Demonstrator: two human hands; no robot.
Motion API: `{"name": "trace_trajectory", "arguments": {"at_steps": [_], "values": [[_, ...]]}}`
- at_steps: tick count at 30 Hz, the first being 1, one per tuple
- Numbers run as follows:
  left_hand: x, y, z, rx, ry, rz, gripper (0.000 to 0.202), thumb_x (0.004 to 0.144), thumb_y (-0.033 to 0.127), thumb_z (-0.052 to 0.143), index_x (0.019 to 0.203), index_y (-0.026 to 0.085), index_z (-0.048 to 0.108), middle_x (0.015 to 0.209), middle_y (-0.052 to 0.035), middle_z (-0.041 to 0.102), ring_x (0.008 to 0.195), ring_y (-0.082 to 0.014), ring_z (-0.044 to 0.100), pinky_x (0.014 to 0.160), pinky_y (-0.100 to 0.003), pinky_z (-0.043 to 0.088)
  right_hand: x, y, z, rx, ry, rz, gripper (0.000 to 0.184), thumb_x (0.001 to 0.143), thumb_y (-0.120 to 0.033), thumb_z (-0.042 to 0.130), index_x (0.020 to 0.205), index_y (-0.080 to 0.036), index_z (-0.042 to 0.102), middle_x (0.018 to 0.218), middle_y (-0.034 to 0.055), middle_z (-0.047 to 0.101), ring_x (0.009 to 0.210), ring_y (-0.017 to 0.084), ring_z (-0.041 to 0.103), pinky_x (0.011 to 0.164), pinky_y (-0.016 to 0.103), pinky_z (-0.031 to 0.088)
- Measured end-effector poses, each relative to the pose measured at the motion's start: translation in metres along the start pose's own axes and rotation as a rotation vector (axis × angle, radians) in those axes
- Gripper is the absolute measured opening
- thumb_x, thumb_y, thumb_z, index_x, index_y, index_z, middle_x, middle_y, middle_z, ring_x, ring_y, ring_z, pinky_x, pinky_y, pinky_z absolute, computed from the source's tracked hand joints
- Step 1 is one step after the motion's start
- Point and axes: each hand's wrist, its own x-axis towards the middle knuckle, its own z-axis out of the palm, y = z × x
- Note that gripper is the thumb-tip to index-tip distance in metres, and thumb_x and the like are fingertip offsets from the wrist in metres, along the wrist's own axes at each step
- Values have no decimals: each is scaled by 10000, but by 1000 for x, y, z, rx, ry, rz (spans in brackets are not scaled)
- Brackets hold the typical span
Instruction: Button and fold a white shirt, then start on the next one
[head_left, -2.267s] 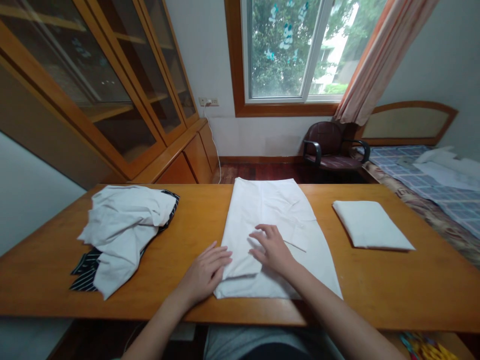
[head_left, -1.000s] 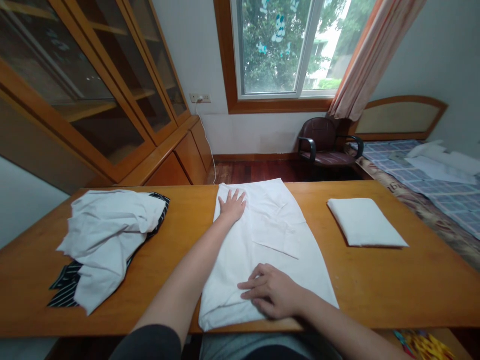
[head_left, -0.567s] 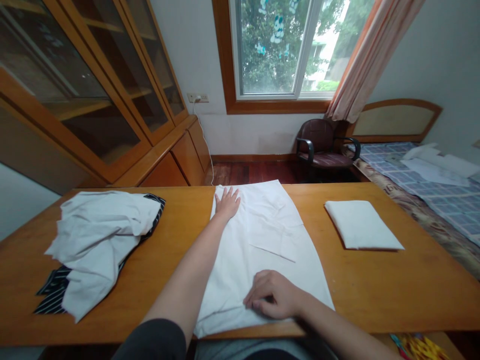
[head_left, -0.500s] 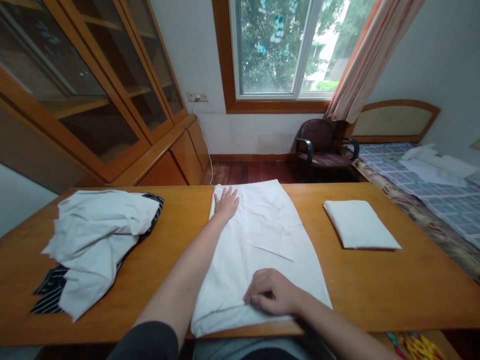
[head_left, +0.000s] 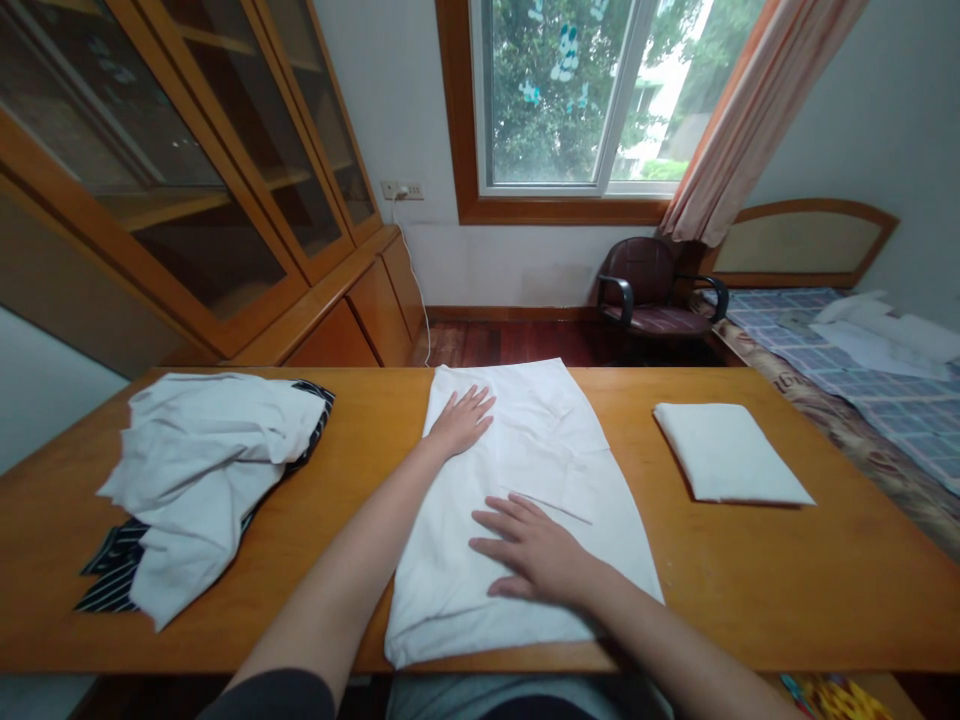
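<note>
A white garment, folded lengthwise, lies on the wooden table in front of me, with a few wrinkles and a dark slit-like line across its middle. My left hand rests flat on its upper left part, fingers spread. Lower down, my right hand is over the cloth with its fingers apart, holding nothing; whether the whole palm touches I cannot tell. The garment's near edge lies close to the table's front edge.
On the left lies a crumpled pile of white cloth with black striped fabric under it. A neatly folded white cloth sits on the right. Beyond the table stand a chair, a bed and a glass-door cabinet.
My right hand has gone from curled near the garment's bottom to spread out and a little farther up. My left hand has slid slightly right and toward me. The view has shifted slightly.
</note>
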Motion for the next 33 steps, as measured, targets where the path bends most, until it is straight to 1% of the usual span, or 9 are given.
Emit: {"name": "trace_trajectory", "arguments": {"at_steps": [2,5,11,17,23,25,29,31,33], "values": [[9,-4,-1,3,-7,-20,541,1027,439,268,1542,286,326,1654,-6,203,1539,-234,120,1235,-540,114,-1,0,-2,-14,-79,-36,545,957,-594,504,1421,-311,532,1573,56,405,1485,278,272,1214,511,172],[20,-9,-2,4,-22,-78,560,1025,462,249,1553,284,302,1662,-6,167,1541,-234,107,1237,-526,110,-2,0,-5,-8,-127,-84,458,983,-537,494,1387,-335,573,1590,36,376,1493,262,266,1222,506,135],[36,-18,-3,18,-47,-183,589,1023,486,211,1575,283,241,1664,-20,164,1542,-249,101,1235,-528,91,-3,-2,-11,46,-165,-116,396,1015,-437,466,1377,-328,583,1554,23,435,1487,216,292,1229,463,124],[46,-33,-1,31,-28,-261,586,1007,542,225,1557,348,283,1668,-9,154,1537,-326,69,1219,-577,75,-5,-5,-12,108,-163,-112,430,1001,-456,479,1387,-292,572,1526,36,473,1473,210,325,1231,453,122],[48,-48,2,37,27,-331,604,996,562,223,1544,332,330,1663,-38,181,1536,-335,64,1218,-587,59,-11,-10,-10,155,-131,-116,457,966,-451,531,1392,-287,561,1480,48,530,1449,220,374,1221,474,158],[47,-53,2,29,24,-360,609,996,560,210,1548,328,319,1666,-47,168,1537,-332,61,1209,-614,61,-12,-12,-10,159,-126,-113,458,967,-452,528,1393,-287,560,1474,49,536,1449,221,373,1221,475,157],[43,-64,-2,11,25,-452,614,994,567,180,1559,345,279,1672,-48,127,1534,-357,50,1158,-710,97,-14,-12,-7,156,-116,-122,464,960,-439,538,1397,-284,556,1457,58,554,1445,217,379,1216,474,172],[39,-69,-4,12,23,-465,612,997,558,178,1562,342,267,1672,-48,121,1534,-358,44,1148,-723,113,-15,-11,-3,159,-101,-137,455,956,-428,541,1383,-272,568,1444,56,567,1442,216,385,1215,475,179],[34,-72,-6,13,17,-456,609,1001,547,179,1564,333,264,1672,-51,121,1536,-347,44,1154,-714,120,-17,-8,5,181,-48,-150,410,949,-398,544,1326,-251,613,1386,54,620,1416,215,427,1209,468,209]]}}
